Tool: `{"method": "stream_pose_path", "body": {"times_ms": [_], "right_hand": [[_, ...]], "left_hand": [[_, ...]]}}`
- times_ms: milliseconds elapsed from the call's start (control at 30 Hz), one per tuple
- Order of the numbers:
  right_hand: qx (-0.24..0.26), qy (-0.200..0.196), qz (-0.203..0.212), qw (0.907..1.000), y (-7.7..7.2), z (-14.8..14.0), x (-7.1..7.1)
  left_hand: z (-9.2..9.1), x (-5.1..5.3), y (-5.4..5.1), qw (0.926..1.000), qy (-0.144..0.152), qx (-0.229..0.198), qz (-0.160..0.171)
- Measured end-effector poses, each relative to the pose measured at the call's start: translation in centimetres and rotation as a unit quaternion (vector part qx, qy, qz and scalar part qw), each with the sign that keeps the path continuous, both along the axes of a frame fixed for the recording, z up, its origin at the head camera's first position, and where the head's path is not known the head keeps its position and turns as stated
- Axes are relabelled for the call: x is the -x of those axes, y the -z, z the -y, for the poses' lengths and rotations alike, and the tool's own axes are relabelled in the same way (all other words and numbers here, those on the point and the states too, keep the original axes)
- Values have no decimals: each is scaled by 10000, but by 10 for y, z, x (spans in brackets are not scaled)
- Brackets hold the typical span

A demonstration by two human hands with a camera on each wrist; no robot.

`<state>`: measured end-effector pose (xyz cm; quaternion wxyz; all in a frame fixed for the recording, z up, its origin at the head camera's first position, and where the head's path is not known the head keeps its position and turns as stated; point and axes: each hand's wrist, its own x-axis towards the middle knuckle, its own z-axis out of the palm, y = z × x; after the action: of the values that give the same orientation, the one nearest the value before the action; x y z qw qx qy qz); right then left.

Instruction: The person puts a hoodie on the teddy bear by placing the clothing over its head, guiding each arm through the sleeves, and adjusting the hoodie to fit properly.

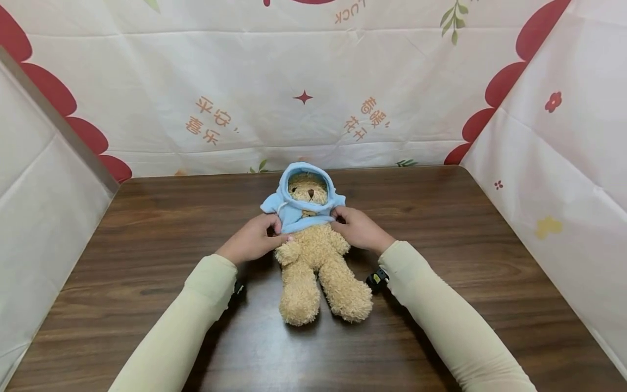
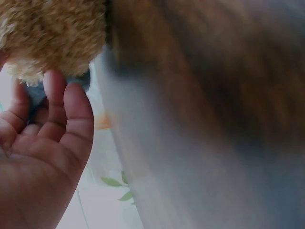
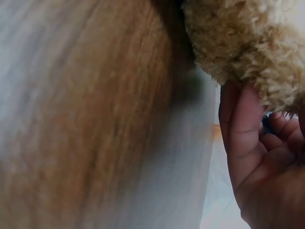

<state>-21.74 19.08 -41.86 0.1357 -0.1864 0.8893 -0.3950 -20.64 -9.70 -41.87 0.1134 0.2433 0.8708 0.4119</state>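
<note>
A tan plush teddy bear point(image 1: 313, 250) lies on its back on the table, legs toward me. Its light blue hoodie point(image 1: 299, 215) has the hood around the head and the body bunched at the upper chest; the belly and both arms show below the hem. The left hand point(image 1: 252, 238) grips the hoodie's hem at the left, its thumb close to the bear's arm. On the other side, the right hand point(image 1: 361, 230) holds the hem with curled fingers. In both wrist views, the bear's fur point(image 2: 52, 33) hides part of the fingers and most of the cloth.
The dark wooden table point(image 1: 171, 218) spreads around the bear. White printed cloth point(image 1: 303, 65) hangs behind it and at both sides. A small black device point(image 1: 377, 279) sits at the right wrist, near the bear's foot.
</note>
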Motion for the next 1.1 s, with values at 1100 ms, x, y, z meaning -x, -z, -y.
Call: {"method": "stream_pose_path", "body": {"times_ms": [1100], "right_hand": [[-42,204,-466,9987,4,4,2]], "left_hand": [[-2,13,8,9958,165,372,815]]}}
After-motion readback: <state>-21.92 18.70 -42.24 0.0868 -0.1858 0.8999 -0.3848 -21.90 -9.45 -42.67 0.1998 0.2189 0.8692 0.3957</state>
